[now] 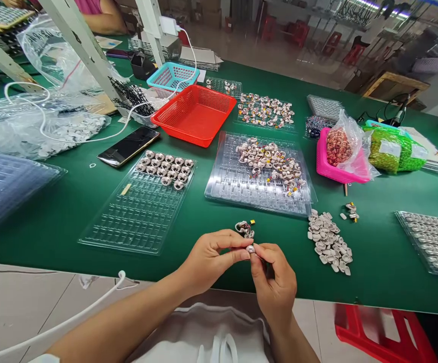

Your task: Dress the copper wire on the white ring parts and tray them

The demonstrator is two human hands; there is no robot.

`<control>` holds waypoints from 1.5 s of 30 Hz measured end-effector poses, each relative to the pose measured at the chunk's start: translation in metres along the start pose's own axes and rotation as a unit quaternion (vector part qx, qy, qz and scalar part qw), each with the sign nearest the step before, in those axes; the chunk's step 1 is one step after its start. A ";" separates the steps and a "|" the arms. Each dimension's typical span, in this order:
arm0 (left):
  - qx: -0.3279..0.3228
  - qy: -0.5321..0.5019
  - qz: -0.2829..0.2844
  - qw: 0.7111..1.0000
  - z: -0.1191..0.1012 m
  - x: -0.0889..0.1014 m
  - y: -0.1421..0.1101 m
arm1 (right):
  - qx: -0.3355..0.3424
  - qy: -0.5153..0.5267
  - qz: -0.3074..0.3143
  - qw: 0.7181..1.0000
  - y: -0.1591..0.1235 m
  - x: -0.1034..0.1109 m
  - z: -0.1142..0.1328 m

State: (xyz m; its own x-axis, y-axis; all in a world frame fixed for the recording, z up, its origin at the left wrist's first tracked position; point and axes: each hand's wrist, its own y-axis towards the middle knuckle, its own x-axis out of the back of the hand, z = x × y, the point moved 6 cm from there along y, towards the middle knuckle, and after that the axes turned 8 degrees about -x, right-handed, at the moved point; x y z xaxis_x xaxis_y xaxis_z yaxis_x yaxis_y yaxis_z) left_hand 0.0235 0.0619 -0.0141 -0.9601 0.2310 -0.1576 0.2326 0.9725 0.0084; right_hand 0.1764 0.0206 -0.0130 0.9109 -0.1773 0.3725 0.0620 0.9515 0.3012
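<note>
Silvery piece [251, 249], long axis perhaps crosswise

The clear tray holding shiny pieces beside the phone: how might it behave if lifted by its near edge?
The clear tray looks thin, so it may flex. Its shiny pieces cluster toward the far end, so that end may sag.

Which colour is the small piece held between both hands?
The small piece is silvery, seen best in the head view.

Bright, fairly even light falls on the green tabletop [373, 267], with white glare streaking the stacked clear trays [222, 184]. The left hand [213, 259] and right hand [275, 285] look clear; the background floor [234, 50] is dimmer and soft. Wide-angle distortion stretches the edges.
</note>
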 end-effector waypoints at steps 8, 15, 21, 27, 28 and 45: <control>-0.015 0.030 0.013 0.999 -0.002 0.000 -0.003 | -0.029 0.041 0.085 0.995 0.010 0.005 -0.001; 0.058 0.012 -0.001 0.998 0.001 0.000 -0.007 | -0.104 0.104 0.168 0.975 0.015 0.007 -0.006; 0.038 0.009 -0.005 0.999 -0.001 -0.003 -0.008 | -0.096 0.150 0.138 0.974 0.010 0.007 -0.010; -0.002 0.044 -0.014 0.999 -0.006 -0.005 -0.010 | -0.124 0.190 0.111 0.968 0.004 0.003 -0.017; -0.010 0.048 -0.015 0.999 -0.007 -0.006 -0.010 | -0.125 0.195 0.107 0.967 0.003 0.003 -0.018; -0.079 0.049 -0.030 0.995 -0.011 -0.003 -0.011 | -0.074 0.169 0.081 0.979 0.006 0.005 -0.013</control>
State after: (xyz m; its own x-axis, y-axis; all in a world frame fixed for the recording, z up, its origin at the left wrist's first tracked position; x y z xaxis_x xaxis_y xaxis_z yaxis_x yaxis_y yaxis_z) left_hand 0.0225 0.0507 -0.0028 -0.9837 0.1673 -0.0663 0.1551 0.9750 0.1588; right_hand 0.1869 0.0285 -0.0204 0.9952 0.0490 0.0852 -0.0593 0.9907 0.1225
